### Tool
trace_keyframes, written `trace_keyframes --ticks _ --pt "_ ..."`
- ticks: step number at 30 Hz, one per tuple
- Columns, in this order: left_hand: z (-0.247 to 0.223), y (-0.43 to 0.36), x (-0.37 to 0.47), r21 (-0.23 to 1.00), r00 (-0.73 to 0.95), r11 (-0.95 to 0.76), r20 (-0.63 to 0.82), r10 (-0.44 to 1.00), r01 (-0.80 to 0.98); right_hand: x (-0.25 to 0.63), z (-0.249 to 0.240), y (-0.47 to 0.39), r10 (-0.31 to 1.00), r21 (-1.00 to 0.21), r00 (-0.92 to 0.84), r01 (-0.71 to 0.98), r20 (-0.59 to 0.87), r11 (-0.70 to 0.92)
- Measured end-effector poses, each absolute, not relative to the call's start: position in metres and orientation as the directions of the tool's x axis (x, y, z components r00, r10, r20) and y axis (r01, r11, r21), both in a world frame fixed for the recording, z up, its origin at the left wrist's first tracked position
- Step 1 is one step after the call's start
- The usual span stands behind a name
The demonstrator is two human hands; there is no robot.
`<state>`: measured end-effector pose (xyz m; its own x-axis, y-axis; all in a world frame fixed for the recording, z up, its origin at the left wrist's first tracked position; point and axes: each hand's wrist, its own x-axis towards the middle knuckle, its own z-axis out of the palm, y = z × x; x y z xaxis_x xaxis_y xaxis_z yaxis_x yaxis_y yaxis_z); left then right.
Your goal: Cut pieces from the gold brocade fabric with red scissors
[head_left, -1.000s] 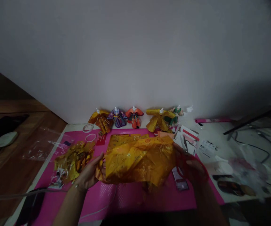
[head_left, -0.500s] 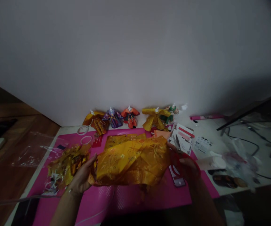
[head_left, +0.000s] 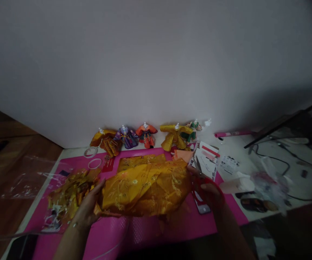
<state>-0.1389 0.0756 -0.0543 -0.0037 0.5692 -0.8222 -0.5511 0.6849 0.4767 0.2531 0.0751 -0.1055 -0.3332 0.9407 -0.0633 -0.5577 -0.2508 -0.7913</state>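
Note:
A crumpled piece of golden patterned fabric (head_left: 145, 189) is stretched between my hands above a pink mat (head_left: 104, 238). My left hand (head_left: 90, 204) grips its left end, thumb on top. My right hand (head_left: 206, 189) has hold of the right end and also carries red-handled scissors (head_left: 221, 196), whose blades point up and away. Beneath the fabric's far edge lies another flat golden piece (head_left: 142, 160). A phone (head_left: 204, 208) lies partly under my right hand.
Small dressed figures, among them an orange one (head_left: 146, 134), stand along the wall. Golden scraps (head_left: 74, 191) lie at left in clear plastic. Papers (head_left: 206, 159), a white bottle (head_left: 238, 184), cables (head_left: 269, 159) and a pink roll (head_left: 233, 133) are at right.
The view has shifted a little, so most things sit slightly further left. Both hands still hold the fabric, which is tilted slightly differently.

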Motion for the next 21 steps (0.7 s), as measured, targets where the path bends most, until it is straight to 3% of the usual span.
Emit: trace_keyframes --ticks 11,16,21 --pt "-0.077 0.080 -0.137 0.676 -0.256 0.598 -0.727 0.638 -0.430 0.246 -0.107 0.075 0.904 -0.835 -0.425 -0.485 -0.034 -0.259" --pt "-0.101 0.078 -0.133 0.750 -0.288 0.629 -0.660 0.694 -0.204 0.242 -0.112 0.076 0.877 -0.862 -0.481 -0.439 -0.013 -0.253" --pt "-0.129 0.072 -0.118 0.755 -0.206 0.650 -0.625 0.753 0.086 0.238 -0.114 0.081 0.834 -0.907 -0.552 -0.343 -0.015 -0.243"
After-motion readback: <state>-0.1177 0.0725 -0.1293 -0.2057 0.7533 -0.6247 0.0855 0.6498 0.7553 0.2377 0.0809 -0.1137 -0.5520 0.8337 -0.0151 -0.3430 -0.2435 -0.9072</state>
